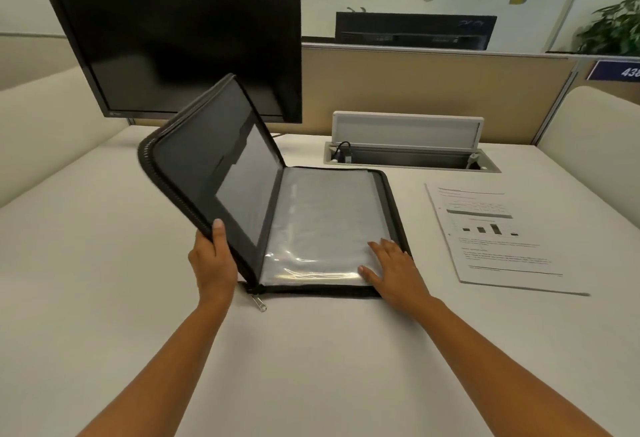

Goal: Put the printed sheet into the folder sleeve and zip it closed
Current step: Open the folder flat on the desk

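Observation:
A black zip folder (207, 173) lies open on the desk in front of me, its left cover lifted at a slant. My left hand (213, 260) grips that cover's lower edge, thumb on the inside. Clear plastic sleeves (322, 222) lie flat on the folder's right half. My right hand (394, 270) rests flat on the sleeves' lower right corner, fingers straight. The zip pull (259, 302) hangs at the spine's near end. The printed sheet (498, 239), with text and a small bar chart, lies on the desk to the right of the folder, untouched.
A dark monitor (173, 41) stands behind the folder. An open cable box (408, 156) with its lid up is set into the desk (311, 367) at the back. A beige partition (433, 90) closes off the far side; a plant (613, 28) is at far right.

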Demonstrator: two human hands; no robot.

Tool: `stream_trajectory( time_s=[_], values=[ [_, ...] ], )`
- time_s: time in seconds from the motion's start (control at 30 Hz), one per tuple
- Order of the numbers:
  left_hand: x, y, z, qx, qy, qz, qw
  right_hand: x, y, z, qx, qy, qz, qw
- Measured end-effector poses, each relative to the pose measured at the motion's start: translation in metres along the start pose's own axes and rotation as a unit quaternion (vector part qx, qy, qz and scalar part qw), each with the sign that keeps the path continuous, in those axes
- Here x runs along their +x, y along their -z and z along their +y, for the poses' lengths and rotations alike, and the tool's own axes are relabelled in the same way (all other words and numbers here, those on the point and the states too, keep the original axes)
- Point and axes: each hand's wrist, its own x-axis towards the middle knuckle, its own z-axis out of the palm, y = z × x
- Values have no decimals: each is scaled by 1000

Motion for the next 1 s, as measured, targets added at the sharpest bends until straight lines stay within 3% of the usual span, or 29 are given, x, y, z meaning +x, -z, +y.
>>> stream_trajectory(
  time_s=[0.3,0.5,0.63,0.7,0.83,1.0],
  values=[
    [28,41,-38,17,161,134,978,-1,-4,5,-57,5,-13,998],
    [35,49,-58,37,157,153,975,-2,-3,5,-59,7,-23,998],
    [37,49,-59,175,154,137,963,-4,-3,4,-59,4,-23,998],
    [37,48,-59,288,98,109,946,-5,-4,4,-59,4,-19,998],
    [38,38,-59,442,-53,-27,895,-6,-4,4,-54,4,-17,998],
    [33,10,-46,475,-131,-242,836,-6,-2,4,-44,3,-22,999]
  ],
)
